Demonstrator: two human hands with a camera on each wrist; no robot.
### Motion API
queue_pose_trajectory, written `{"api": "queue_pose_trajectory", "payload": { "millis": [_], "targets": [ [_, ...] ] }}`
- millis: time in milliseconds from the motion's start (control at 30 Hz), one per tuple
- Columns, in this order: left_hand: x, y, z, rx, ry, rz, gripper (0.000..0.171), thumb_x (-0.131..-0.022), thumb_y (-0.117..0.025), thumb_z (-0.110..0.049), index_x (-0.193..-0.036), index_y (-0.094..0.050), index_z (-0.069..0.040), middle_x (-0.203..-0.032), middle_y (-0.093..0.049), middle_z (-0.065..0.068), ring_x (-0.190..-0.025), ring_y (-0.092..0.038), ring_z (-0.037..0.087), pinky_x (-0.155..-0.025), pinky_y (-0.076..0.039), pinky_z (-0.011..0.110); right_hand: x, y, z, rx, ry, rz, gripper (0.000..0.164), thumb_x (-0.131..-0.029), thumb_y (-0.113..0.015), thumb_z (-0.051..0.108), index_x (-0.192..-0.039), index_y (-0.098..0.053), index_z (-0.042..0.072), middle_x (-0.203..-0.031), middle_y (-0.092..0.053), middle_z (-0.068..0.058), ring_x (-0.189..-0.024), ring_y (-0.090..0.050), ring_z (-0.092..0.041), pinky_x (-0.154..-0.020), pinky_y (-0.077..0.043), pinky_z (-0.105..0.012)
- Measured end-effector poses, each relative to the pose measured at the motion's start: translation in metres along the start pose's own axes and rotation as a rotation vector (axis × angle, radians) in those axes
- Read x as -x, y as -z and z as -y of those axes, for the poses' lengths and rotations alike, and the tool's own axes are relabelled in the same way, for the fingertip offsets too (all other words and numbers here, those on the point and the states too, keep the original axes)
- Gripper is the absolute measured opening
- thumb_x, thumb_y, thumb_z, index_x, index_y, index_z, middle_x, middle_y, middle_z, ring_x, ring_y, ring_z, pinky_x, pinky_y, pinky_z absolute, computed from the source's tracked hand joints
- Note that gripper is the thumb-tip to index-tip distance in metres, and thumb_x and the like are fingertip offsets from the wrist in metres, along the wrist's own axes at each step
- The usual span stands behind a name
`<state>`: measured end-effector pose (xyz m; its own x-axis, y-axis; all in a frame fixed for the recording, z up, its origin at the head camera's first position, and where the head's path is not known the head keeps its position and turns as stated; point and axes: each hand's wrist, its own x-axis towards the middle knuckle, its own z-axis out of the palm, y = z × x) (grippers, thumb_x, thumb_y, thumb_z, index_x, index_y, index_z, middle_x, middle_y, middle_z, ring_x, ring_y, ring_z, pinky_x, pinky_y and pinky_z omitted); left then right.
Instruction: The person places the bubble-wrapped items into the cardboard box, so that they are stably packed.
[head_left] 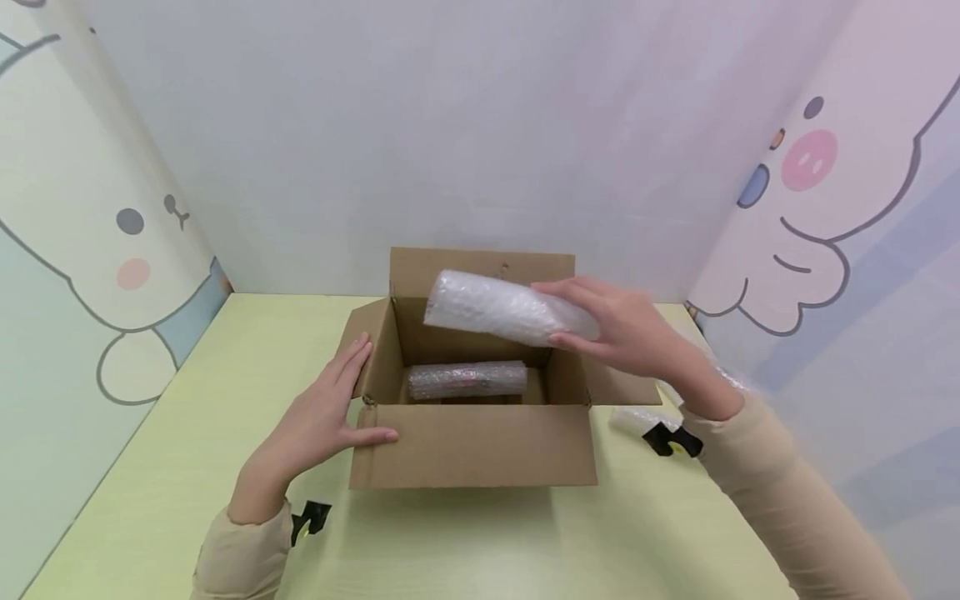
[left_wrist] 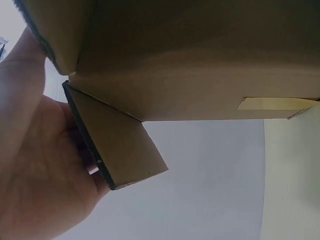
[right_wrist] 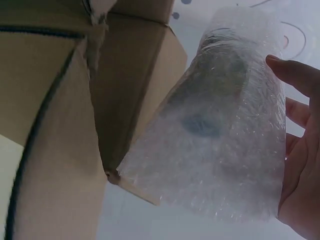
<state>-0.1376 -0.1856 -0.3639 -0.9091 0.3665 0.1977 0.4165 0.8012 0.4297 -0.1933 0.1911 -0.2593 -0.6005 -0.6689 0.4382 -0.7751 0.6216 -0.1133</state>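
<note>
My right hand grips one end of a bubble-wrapped roll, holding it tilted above an open cardboard box. In the right wrist view the thumb and fingers of the right hand press the side of the bubble-wrapped roll; a dark patch shows dimly through the wrap. My left hand rests at the box's near left corner, fingers along the left flap and thumb on the front flap. The left flap partly hides those fingers in the left wrist view. Inside the box lies a second bubble-wrapped roll.
More bubble wrap lies on the pale yellow table to the right of the box, partly hidden by the right forearm. All of the box's flaps stand spread outward. A light curtain with cartoon animals surrounds the table's back and sides.
</note>
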Motion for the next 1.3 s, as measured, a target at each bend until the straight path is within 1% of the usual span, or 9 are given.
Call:
{"api": "queue_pose_trajectory", "payload": {
  "millis": [200,300,433,567,733,900,1033,1133,1300],
  "targets": [
    [0.000,-0.001,0.000,0.000,-0.004,-0.004,0.118,-0.070,-0.079,-0.056,-0.154,-0.016,-0.002,-0.161,-0.019,0.018,-0.145,-0.025,0.041,-0.105,-0.040,0.059,-0.009,-0.021,0.013,-0.020,0.022,0.081,0.055,-0.087,-0.071,0.036,-0.138,-0.054,0.021,-0.125,-0.064,-0.002,-0.077,-0.061,-0.015,-0.062,-0.049,-0.031],
    [0.000,-0.001,0.000,-0.001,-0.007,-0.007,0.118,-0.070,-0.079,-0.056,-0.154,-0.016,-0.002,-0.161,-0.019,0.018,-0.145,-0.025,0.041,-0.105,-0.040,0.059,-0.012,-0.032,0.017,-0.005,0.009,0.151,0.055,-0.089,-0.066,0.042,-0.140,-0.052,0.024,-0.128,-0.063,0.001,-0.079,-0.064,-0.015,-0.064,-0.051,-0.032],
    [0.000,-0.001,0.000,0.001,-0.008,-0.009,0.118,-0.070,-0.080,-0.055,-0.154,-0.016,-0.002,-0.161,-0.018,0.018,-0.145,-0.025,0.042,-0.105,-0.040,0.059,-0.013,-0.047,0.018,0.001,-0.032,0.264,0.055,-0.092,-0.062,0.046,-0.141,-0.050,0.027,-0.130,-0.062,0.003,-0.093,-0.067,-0.014,-0.069,-0.054,-0.034],
    [0.001,-0.002,0.000,0.000,-0.006,-0.008,0.118,-0.070,-0.079,-0.056,-0.154,-0.016,-0.002,-0.161,-0.018,0.018,-0.145,-0.025,0.041,-0.105,-0.041,0.059,-0.012,-0.060,0.016,-0.016,-0.076,0.379,0.054,-0.093,-0.060,0.046,-0.142,-0.048,0.029,-0.127,-0.062,0.005,-0.092,-0.064,-0.009,-0.073,-0.054,-0.035],
    [0.001,-0.001,-0.001,0.002,-0.007,-0.014,0.118,-0.070,-0.080,-0.054,-0.154,-0.017,-0.002,-0.161,-0.020,0.018,-0.144,-0.026,0.041,-0.105,-0.040,0.059,-0.014,-0.073,0.013,-0.060,-0.098,0.466,0.052,-0.094,-0.060,0.043,-0.142,-0.048,0.029,-0.125,-0.061,0.006,-0.085,-0.060,-0.007,-0.078,-0.053,-0.035],
    [0.002,-0.001,0.000,0.000,-0.009,-0.020,0.118,-0.070,-0.080,-0.054,-0.154,-0.017,-0.002,-0.161,-0.020,0.018,-0.144,-0.026,0.041,-0.106,-0.040,0.059,-0.016,-0.086,0.015,-0.094,-0.088,0.550,0.051,-0.095,-0.060,0.038,-0.142,-0.048,0.025,-0.132,-0.061,0.002,-0.106,-0.065,-0.016,-0.089,-0.053,-0.041],
    [0.003,-0.002,0.001,-0.004,-0.014,-0.024,0.118,-0.070,-0.080,-0.055,-0.154,-0.017,-0.002,-0.161,-0.020,0.017,-0.144,-0.026,0.041,-0.105,-0.040,0.059,-0.016,-0.097,0.016,-0.146,-0.067,0.623,0.052,-0.096,-0.059,0.033,-0.144,-0.046,0.018,-0.138,-0.058,-0.003,-0.120,-0.061,-0.022,-0.098,-0.050,-0.043],
    [0.003,-0.002,0.001,-0.005,-0.018,-0.023,0.118,-0.070,-0.080,-0.055,-0.154,-0.016,-0.002,-0.161,-0.019,0.018,-0.144,-0.026,0.041,-0.105,-0.040,0.059,-0.016,-0.101,0.016,-0.160,-0.068,0.636,0.053,-0.096,-0.061,0.031,-0.144,-0.047,0.016,-0.139,-0.057,-0.004,-0.122,-0.059,-0.024,-0.100,-0.049,-0.043],
    [0.002,-0.001,0.001,-0.002,-0.018,-0.020,0.118,-0.070,-0.080,-0.055,-0.154,-0.017,-0.001,-0.161,-0.019,0.018,-0.144,-0.026,0.042,-0.106,-0.039,0.059,-0.018,-0.097,0.018,-0.113,-0.073,0.613,0.053,-0.094,-0.062,0.034,-0.143,-0.047,0.019,-0.137,-0.058,-0.005,-0.120,-0.060,-0.024,-0.097,-0.051,-0.044]
  ]
}}
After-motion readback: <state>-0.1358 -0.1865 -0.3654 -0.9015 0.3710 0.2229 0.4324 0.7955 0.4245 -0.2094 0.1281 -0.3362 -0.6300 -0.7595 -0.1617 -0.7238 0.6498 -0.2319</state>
